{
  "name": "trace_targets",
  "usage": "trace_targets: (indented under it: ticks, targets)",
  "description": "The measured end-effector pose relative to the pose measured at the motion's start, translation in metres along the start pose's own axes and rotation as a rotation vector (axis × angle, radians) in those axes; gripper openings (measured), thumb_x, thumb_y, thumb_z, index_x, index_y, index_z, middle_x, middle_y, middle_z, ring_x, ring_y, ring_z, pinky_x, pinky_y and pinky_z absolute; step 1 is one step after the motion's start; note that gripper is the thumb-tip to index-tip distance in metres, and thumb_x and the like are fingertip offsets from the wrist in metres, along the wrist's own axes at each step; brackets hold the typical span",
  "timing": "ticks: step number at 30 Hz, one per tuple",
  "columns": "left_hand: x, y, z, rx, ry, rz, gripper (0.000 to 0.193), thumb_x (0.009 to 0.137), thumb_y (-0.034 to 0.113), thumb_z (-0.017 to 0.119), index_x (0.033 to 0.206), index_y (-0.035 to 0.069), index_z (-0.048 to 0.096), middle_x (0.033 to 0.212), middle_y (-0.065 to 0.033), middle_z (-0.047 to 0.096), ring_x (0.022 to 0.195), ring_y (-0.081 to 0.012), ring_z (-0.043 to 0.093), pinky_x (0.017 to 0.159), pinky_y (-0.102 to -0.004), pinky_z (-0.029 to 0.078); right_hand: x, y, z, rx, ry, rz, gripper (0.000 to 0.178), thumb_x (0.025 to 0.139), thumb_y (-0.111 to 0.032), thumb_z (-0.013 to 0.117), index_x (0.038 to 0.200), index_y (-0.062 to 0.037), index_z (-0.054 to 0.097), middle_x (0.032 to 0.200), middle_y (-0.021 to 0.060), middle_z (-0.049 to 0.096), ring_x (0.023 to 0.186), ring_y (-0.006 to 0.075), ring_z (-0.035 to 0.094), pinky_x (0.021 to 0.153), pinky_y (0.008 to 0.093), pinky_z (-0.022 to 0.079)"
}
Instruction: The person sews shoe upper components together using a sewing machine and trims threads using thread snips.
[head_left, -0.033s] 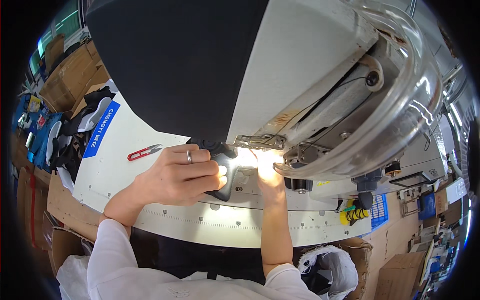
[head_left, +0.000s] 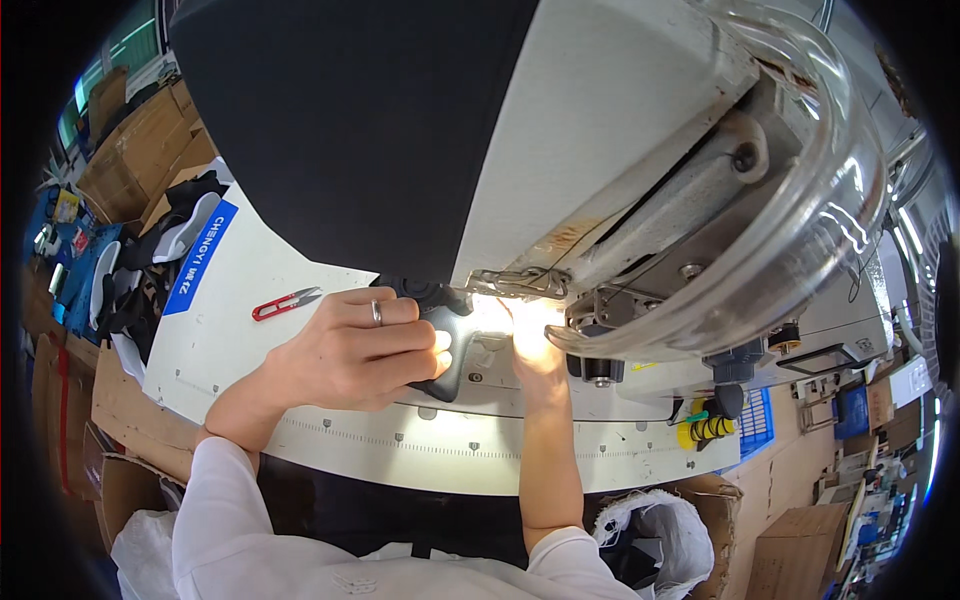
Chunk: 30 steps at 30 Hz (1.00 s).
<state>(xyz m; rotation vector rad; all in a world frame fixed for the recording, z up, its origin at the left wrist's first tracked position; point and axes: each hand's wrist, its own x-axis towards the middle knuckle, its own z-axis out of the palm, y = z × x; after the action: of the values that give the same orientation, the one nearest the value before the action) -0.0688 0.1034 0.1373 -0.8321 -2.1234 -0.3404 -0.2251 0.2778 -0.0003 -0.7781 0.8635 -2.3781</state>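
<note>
My left hand (head_left: 350,350), with a ring on one finger, is closed on the near part of a dark grey curved piece (head_left: 455,365). This piece lies on the white table (head_left: 350,450) below the sewing machine (head_left: 600,120). My right hand (head_left: 540,358) reaches in under the machine head, to the right of the piece. Bright lamp glare washes out its fingers, so their grip is hidden. The needle area is lost in the same glare. Red-handled thread snips (head_left: 286,304) lie on the table left of my left hand.
A clear curved plastic guard (head_left: 835,230) stands out right of the machine head. Black and white pieces (head_left: 135,290) are heaped at the table's left. A yellow-and-black roll (head_left: 708,430) sits at the right edge, by a blue basket (head_left: 760,420). A white bag (head_left: 690,530) stands below.
Both hands and the grey piece keep their places. The dark thread and lever along the machine head look different, with less thread showing now. The whole view has shifted very slightly.
</note>
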Motion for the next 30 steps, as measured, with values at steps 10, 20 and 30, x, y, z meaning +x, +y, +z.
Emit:
trace_targets:
  ticks: [10, 20, 30]
  targets:
    - [-0.001, -0.001, 0.004, 0.013, 0.057, -0.001, 0.025, 0.050, 0.000, 0.067, 0.072, 0.007, 0.059, 0.074, -0.0015, 0.053, 0.065, -0.0163, 0.052, 0.052, -0.0276, 0.042, 0.005, 0.001, 0.012, -0.143, -0.004, -0.246, 0.037, 0.082, -0.014, 0.069, 0.113, 0.0015, 0.056, 0.107, 0.0084, 0.059, 0.101, 0.0179, 0.057, 0.091, 0.0357, 0.046]
    - [0.000, -0.009, 0.008, 0.071, 0.059, -0.020, 0.028, 0.045, 0.004, 0.068, 0.069, 0.008, 0.053, 0.073, -0.0015, 0.051, 0.063, -0.0172, 0.050, 0.053, -0.0284, 0.043, 0.003, -0.007, -0.036, -0.361, 0.008, -0.076, 0.027, 0.081, -0.014, 0.067, 0.102, 0.0030, 0.061, 0.096, 0.0069, 0.063, 0.089, 0.0153, 0.059, 0.080, 0.0304, 0.048]
    - [-0.003, -0.008, 0.004, 0.083, 0.012, -0.074, 0.032, 0.047, 0.011, 0.074, 0.076, 0.009, 0.060, 0.080, 0.0002, 0.057, 0.071, -0.0163, 0.055, 0.063, -0.0288, 0.050, 0.008, 0.007, 0.008, -0.122, 0.151, -0.196, 0.027, 0.081, -0.014, 0.064, 0.101, 0.0043, 0.060, 0.094, 0.0083, 0.064, 0.085, 0.0144, 0.060, 0.076, 0.0274, 0.048]
